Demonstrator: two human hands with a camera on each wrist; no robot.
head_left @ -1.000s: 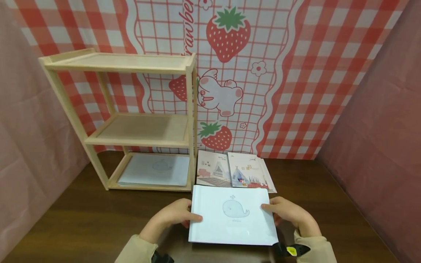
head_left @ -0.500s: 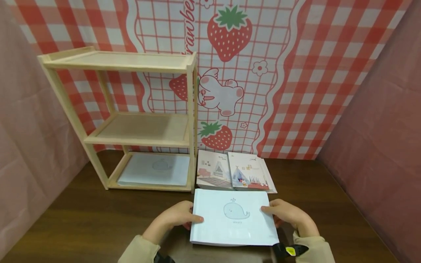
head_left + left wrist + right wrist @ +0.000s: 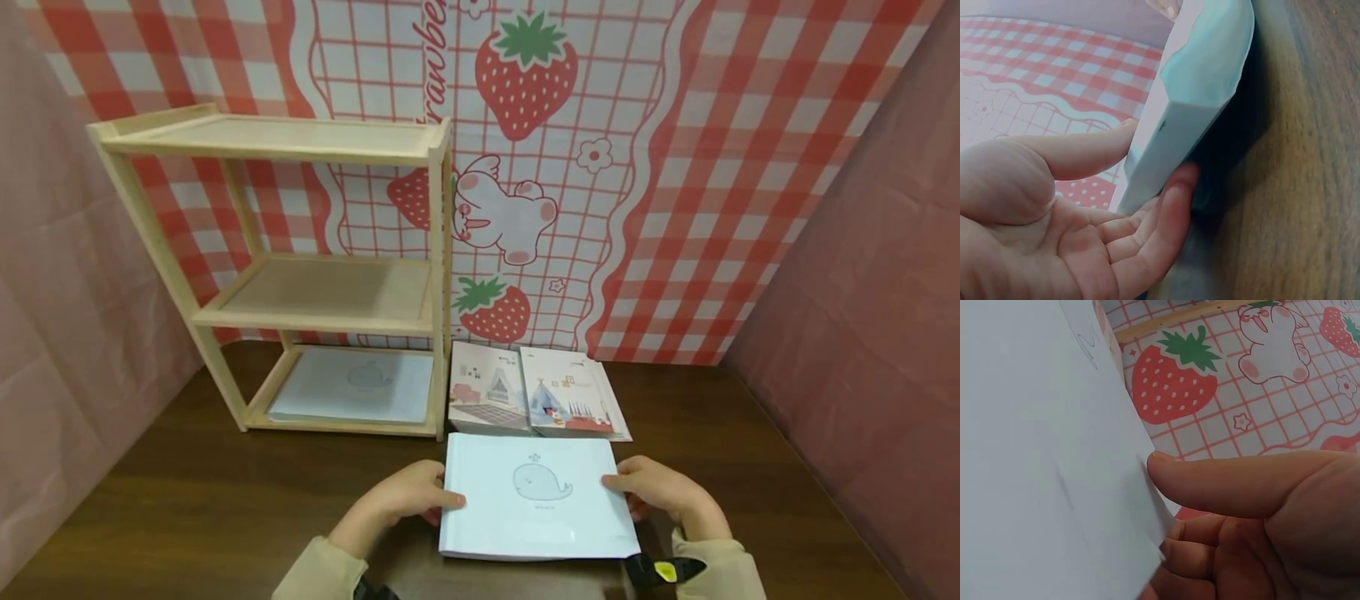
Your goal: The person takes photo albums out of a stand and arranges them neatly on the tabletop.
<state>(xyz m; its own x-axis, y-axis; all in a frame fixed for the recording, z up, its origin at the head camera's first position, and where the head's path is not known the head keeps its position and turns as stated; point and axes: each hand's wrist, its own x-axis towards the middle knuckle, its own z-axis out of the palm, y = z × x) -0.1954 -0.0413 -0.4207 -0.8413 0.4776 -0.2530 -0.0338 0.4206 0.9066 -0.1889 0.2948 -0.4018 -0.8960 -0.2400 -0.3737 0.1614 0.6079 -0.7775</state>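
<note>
A white book (image 3: 495, 525) with a whale drawing on its cover is held level above the table's front in the head view. My left hand (image 3: 411, 493) grips its left edge, thumb on top and fingers underneath. The left wrist view shows the book's thick spine (image 3: 1169, 134) between that thumb and the curled fingers. On the opposite edge, my right hand (image 3: 660, 487) pinches the book with its thumb on the cover. In the right wrist view the remaining right fingers (image 3: 1188, 559) curl below the cover, partly hidden by it.
A three-tier wooden shelf (image 3: 322, 321) stands at the back left. A similar whale-cover book (image 3: 315, 387) lies on its bottom tier. Right of the shelf, two picture-cover books (image 3: 486, 379) lie side by side on the dark table (image 3: 225, 508), before a strawberry-print cloth (image 3: 660, 208).
Both hands have brought the white book slightly toward the front and a little to the right. Their grip on it is the same. The shelf and other books have stayed put.
</note>
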